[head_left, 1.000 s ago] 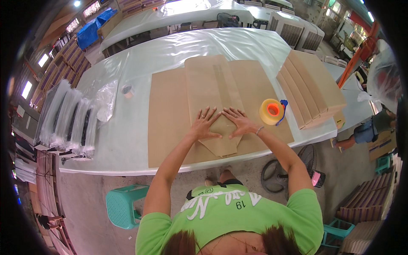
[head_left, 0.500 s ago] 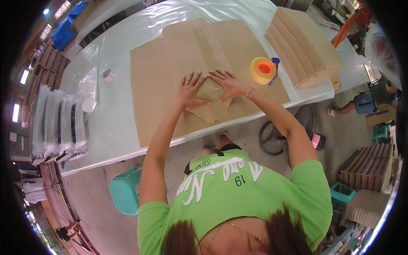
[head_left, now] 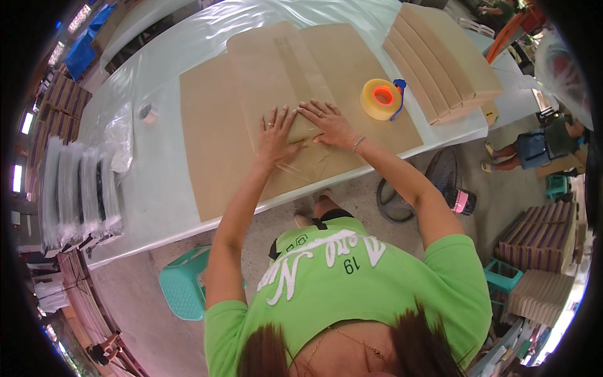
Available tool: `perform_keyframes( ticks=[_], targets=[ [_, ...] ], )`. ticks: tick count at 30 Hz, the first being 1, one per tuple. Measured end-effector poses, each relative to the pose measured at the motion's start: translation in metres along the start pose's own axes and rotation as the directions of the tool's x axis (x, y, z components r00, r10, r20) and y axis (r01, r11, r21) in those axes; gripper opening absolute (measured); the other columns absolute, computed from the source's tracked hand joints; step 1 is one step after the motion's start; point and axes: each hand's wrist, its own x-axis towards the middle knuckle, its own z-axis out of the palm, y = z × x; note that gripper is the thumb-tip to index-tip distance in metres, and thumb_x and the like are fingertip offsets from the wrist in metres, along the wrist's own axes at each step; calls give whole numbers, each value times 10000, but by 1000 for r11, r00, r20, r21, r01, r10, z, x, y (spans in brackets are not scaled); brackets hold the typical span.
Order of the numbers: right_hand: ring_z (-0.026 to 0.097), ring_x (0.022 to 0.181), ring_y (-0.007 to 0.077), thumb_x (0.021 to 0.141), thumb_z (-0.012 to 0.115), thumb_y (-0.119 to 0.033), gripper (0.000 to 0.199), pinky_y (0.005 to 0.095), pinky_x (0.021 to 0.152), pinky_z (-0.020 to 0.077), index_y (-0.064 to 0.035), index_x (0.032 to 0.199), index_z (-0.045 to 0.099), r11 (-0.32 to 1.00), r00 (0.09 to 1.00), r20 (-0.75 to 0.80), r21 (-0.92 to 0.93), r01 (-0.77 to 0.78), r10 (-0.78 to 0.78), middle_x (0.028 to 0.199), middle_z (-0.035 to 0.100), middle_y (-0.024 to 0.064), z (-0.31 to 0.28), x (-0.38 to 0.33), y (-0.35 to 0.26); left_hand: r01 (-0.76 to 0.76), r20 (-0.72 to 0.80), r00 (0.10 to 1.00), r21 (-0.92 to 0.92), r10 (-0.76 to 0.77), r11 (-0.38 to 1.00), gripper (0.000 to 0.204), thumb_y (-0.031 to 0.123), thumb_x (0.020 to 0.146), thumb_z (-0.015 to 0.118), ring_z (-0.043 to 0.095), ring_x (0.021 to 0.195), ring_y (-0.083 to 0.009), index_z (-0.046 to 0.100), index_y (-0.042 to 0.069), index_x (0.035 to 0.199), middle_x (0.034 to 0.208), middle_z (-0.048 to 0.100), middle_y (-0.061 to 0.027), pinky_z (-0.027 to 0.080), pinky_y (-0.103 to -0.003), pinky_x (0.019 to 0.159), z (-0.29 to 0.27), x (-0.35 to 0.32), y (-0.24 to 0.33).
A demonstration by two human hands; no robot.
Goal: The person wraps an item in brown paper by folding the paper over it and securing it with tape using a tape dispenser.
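a long table (head_left: 157, 188) under clear plastic sheeting stands on a concrete floor in a workshop, with stacked cartons along the left and right edges and a teal plastic stool (head_left: 182, 289) below. on the table lie a big brown paper sheet (head_left: 213, 144), a stack of folded brown sheets (head_left: 446, 56) at the far right and a yellow tape roll (head_left: 380, 98). the folded brown paper piece (head_left: 282, 75) lies on the big sheet, creased lengthwise. the left hand (head_left: 275, 135) and right hand (head_left: 328, 122) press flat on its near end, fingers spread, gripping nothing.
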Motion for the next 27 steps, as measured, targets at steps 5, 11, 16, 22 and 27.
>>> perform_keyframes(
  ticks=[5,11,16,22,27],
  targets=[
    [190,1441,245,687,790,-278,1040,464,1160,190,-247,1514,161,997,997,47,32,63,-65,1562,214,-20,-7,1,3,71,15,997,53,-72,996,976,595,661,724,218,1418,-305,321,190,1452,1499,308,-68,170,-624,1105,1,-1,7],
    [203,1435,270,677,792,-291,985,484,1140,218,-292,1494,242,997,997,-53,57,-47,50,1561,219,-3,-9,-23,31,77,23,997,43,-78,996,978,577,670,727,215,1418,-311,301,191,1461,1503,299,-68,162,-626,1107,3,0,15],
    [197,1434,278,692,783,-329,974,488,1150,202,-192,1489,241,994,994,-54,-39,-101,99,1540,244,63,0,-19,11,88,35,995,49,-90,995,974,566,681,723,216,1418,-317,292,185,1466,1507,294,-69,171,-626,1104,1,-5,7],
    [225,1417,298,646,817,-316,995,468,1157,194,-84,1457,290,979,994,-105,201,21,1,1497,306,131,7,-1,-18,69,13,998,-35,-69,997,925,532,724,710,203,1422,-332,295,165,1464,1509,298,-82,153,-629,1105,6,-6,16],
    [254,1407,297,590,839,-333,1056,441,1160,196,-73,1455,292,966,990,-138,249,65,-31,1491,328,127,21,9,-5,81,80,994,-71,-76,994,968,502,721,733,206,1427,-313,251,148,1482,1526,280,-63,155,-599,1120,13,4,10]
  ],
)
